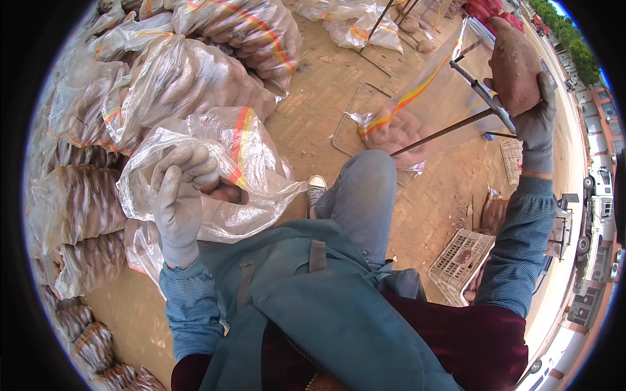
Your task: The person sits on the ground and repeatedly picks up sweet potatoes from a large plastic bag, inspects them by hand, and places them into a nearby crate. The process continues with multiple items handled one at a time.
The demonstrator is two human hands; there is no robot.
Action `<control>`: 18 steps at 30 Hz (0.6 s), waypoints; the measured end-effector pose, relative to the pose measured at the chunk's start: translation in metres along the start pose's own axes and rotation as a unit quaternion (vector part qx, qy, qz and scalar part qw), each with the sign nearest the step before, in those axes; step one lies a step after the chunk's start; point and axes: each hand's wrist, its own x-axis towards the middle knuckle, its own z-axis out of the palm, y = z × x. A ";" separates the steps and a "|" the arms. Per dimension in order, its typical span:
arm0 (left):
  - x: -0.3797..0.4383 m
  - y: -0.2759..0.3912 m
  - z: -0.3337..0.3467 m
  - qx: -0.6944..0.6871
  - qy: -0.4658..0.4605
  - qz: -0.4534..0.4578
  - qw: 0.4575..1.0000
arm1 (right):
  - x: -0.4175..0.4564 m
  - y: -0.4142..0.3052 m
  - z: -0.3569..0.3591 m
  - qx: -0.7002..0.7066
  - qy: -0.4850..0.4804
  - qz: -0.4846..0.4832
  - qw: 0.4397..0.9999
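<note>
My right hand (pixel 535 112), in a grey work glove, holds a large sweet potato (pixel 516 66) up at the right, above the top of a metal stand (pixel 481 93). A clear plastic sack (pixel 430 102) with a yellow and red stripe hangs from that stand, with sweet potatoes (pixel 398 132) in its bottom. On the left, my gloved left hand (pixel 181 190) is raised with its fingers partly curled and nothing in it. It is over the mouth of an open translucent woven sack (pixel 259 195), where a few reddish-brown tubers (pixel 227 193) show inside.
Filled translucent sacks (pixel 190 78) are piled along the left side. A plastic crate (pixel 462 259) lies at the lower right, another crate (pixel 512 159) farther off. A wire frame (pixel 342 122) rests on the brick ground. A white truck (pixel 599 210) stands at the far right.
</note>
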 end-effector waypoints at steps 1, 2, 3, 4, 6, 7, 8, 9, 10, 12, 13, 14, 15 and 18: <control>0.000 -0.003 -0.003 -0.002 -0.005 0.003 1.000 | 0.006 -0.016 -0.023 -0.096 0.057 -0.003 0.994; -0.001 -0.006 -0.008 -0.002 -0.008 0.007 1.000 | 0.011 -0.026 -0.036 -0.212 0.109 0.018 0.971; -0.001 -0.010 -0.013 -0.002 -0.011 0.010 1.000 | 0.017 -0.026 -0.050 -0.251 0.147 0.030 0.956; -0.003 -0.014 -0.016 0.005 -0.007 0.008 1.000 | 0.022 -0.026 -0.065 -0.286 0.184 0.044 0.939; -0.006 -0.015 -0.023 0.003 -0.005 0.007 1.000 | 0.036 -0.022 -0.069 -0.372 0.214 0.109 0.896; -0.008 -0.017 -0.026 0.002 -0.004 0.006 1.000 | 0.042 -0.019 -0.066 -0.413 0.230 0.143 0.869; -0.009 -0.017 -0.028 0.008 0.001 0.013 1.000 | 0.048 -0.016 -0.066 -0.453 0.245 0.176 0.839; -0.010 -0.015 -0.031 0.016 0.004 0.017 1.000 | 0.054 -0.009 -0.072 -0.470 0.226 0.161 0.838; -0.012 -0.013 -0.034 0.023 0.008 0.021 0.999 | 0.061 -0.001 -0.079 -0.486 0.205 0.145 0.837; -0.013 -0.010 -0.041 0.014 -0.003 0.028 1.000 | 0.078 0.009 -0.083 -0.502 0.171 0.202 0.824; -0.013 -0.010 -0.043 0.032 0.024 0.028 0.999 | 0.080 0.013 -0.093 -0.650 0.059 0.115 0.749; -0.015 -0.009 -0.045 0.050 0.051 0.027 0.997 | 0.079 0.024 -0.112 -0.767 -0.058 0.023 0.639; -0.015 -0.011 -0.046 0.066 0.077 0.027 0.994 | 0.078 0.039 -0.130 -0.715 -0.007 0.094 0.693; -0.015 -0.009 -0.045 0.085 0.089 0.027 0.992 | 0.072 0.042 -0.100 -0.563 -0.012 0.321 0.761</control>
